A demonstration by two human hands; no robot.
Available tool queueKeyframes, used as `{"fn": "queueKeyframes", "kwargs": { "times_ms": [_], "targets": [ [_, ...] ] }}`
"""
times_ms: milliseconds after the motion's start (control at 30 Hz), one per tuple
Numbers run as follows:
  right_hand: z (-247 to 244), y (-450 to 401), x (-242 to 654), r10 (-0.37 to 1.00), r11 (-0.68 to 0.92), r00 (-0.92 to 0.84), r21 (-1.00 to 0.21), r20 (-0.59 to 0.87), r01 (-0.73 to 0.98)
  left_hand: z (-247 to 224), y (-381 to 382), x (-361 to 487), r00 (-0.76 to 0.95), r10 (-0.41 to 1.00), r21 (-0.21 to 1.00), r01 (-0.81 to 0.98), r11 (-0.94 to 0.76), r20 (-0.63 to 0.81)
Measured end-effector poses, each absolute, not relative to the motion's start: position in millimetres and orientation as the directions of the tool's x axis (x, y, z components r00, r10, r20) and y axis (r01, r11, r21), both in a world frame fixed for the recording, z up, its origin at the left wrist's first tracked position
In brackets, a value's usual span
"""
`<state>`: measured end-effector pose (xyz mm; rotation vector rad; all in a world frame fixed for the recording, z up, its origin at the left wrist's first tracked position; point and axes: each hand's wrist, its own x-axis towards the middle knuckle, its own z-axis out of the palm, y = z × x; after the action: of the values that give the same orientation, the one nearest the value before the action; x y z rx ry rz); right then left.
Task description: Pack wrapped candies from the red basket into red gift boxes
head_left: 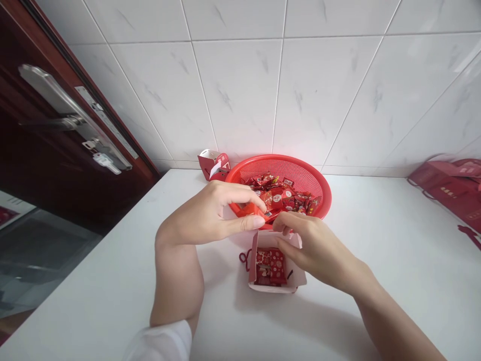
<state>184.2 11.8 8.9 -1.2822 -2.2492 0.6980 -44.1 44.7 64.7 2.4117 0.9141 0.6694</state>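
My left hand [218, 213] is closed on an orange-red packet [250, 209] over the near left rim of a red mesh basket [326, 193]. Red wrapped sweets [278, 196] lie in the basket. In front of it stands an uncovered small box [296, 273], white inside, with red patterned packets [271, 265] at its bottom. My right hand [308, 240] is at the box's right side, its thumb over the opening and its fingers curled near the back edge; whether it holds anything is hidden. A dark red cord [245, 258] sticks out on the box's left.
Another small red box [213, 164] stands behind the basket's left side by the tiled wall [240, 90]. Red bags [447, 188] lie at the right end of the white table [131, 265]. A dark red door [45, 120] with keys is at the left.
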Motion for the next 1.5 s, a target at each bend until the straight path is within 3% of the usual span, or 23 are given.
{"fn": "queueKeyframes", "kwargs": {
  "times_ms": [133,267,500,633,767,900,1000,1267,1400,1500],
  "targets": [
    [19,11,189,0.865,0.427,-0.476,-0.732,0.16,0.53,63,45,-37,0.695,0.673,0.6,0.434,-0.672,0.251],
    [22,9,193,0.826,0.394,-0.544,-0.844,0.151,0.364,60,45,-26,0.72,0.681,0.674,0.437,-0.596,0.135],
    [22,11,193,0.862,0.385,-0.438,-0.892,0.255,0.238,58,46,-19,0.708,0.703,0.751,0.429,-0.501,0.065],
    [26,12,202,0.864,0.376,-0.46,-0.868,0.202,0.324,60,47,-22,0.717,0.697,0.736,0.462,-0.494,0.017],
    [27,11,209,0.845,0.346,-0.534,-0.785,0.024,0.513,55,52,-22,0.716,0.681,0.597,0.617,-0.512,-0.156],
    [23,8,202,0.776,0.382,-0.625,-0.727,-0.084,0.571,47,57,-15,0.705,0.656,0.495,0.686,-0.533,-0.271],
    [17,6,192,0.732,0.44,-0.678,-0.708,-0.073,0.552,45,60,-12,0.729,0.622,0.506,0.666,-0.548,-0.286],
    [-1,5,172,0.786,0.476,-0.618,-0.614,-0.025,0.63,38,64,-17,0.771,0.579,0.538,0.616,-0.575,-0.264],
    [-1,5,172,0.697,0.561,-0.717,-0.621,-0.003,0.548,36,66,-20,0.775,0.585,0.529,0.61,-0.59,-0.241],
    [4,6,178,0.722,0.531,-0.691,-0.646,0.006,0.549,37,67,-19,0.766,0.585,0.513,0.626,-0.587,-0.266]
  ]
}}
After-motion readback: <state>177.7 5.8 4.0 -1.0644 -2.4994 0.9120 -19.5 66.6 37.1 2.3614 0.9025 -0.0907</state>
